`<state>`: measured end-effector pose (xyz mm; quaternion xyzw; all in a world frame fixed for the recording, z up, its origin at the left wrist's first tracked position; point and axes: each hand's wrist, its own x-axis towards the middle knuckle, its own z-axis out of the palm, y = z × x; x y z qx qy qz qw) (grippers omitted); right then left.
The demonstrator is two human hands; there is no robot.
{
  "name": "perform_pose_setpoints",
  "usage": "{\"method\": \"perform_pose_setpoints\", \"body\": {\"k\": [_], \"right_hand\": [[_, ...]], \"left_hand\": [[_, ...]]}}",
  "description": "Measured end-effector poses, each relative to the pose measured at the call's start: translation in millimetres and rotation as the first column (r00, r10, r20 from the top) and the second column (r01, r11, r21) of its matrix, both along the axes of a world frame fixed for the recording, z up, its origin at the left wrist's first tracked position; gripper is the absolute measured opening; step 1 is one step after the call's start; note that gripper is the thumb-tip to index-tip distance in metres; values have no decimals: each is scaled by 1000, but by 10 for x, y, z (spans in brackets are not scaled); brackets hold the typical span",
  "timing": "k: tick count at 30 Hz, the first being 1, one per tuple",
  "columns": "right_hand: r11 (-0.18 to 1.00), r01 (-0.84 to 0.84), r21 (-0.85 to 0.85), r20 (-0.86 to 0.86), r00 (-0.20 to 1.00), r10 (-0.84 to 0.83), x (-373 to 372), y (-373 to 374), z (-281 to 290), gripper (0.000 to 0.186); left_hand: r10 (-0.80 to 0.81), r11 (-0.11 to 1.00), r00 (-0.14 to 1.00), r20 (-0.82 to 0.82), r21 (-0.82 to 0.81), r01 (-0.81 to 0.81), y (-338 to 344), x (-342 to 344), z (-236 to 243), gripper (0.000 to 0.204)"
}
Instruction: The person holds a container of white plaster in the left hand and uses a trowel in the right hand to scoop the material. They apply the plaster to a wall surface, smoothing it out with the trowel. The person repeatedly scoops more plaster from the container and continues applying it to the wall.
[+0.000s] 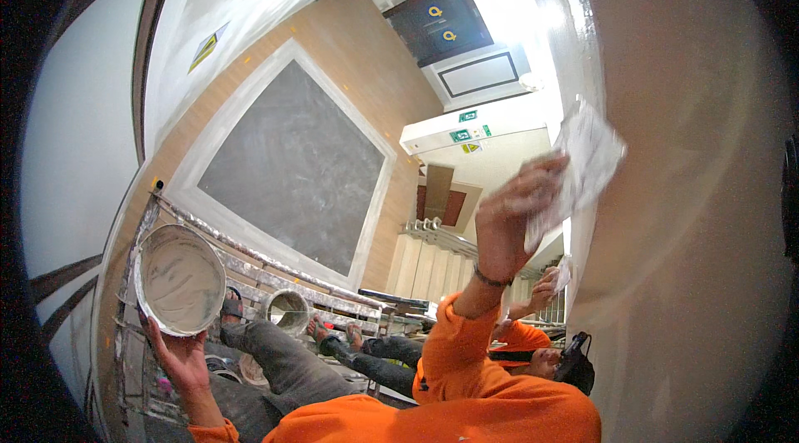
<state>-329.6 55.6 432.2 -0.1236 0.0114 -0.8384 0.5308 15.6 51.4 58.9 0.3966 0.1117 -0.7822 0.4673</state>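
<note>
My left hand (181,362) supports a round bucket (143,258) from its near side, the thumb by the rim and the other fingers largely hidden. Smooth off-white plaster (183,276) coats the inside of the bucket. Raised at the right, my right hand (523,203) is closed around a flat, white-smeared scraper (583,156). The scraper is blurred by motion and lies close to the wall (666,218); whether it touches cannot be seen.
Below me is a plaster-splashed scaffold platform (250,253) with a second bucket (287,310) on it. A co-worker in orange (533,343) stands near on the right, a hand (545,289) raised at the wall. Stairs (429,268) and a grey floor panel (291,168) lie lower down.
</note>
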Motion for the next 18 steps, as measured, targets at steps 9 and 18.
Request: {"method": "perform_pose_setpoints", "body": {"k": [9,18], "right_hand": [[940,220,260,-243,957,-157,45,658,-639,34],[392,919,29,-983,-45,178,741,426,-1175,38]], "left_hand": [[-120,988,992,33,-90,123,-161,-61,190,60],[-161,933,984,72,-313,175,-384,-738,1162,70]]}}
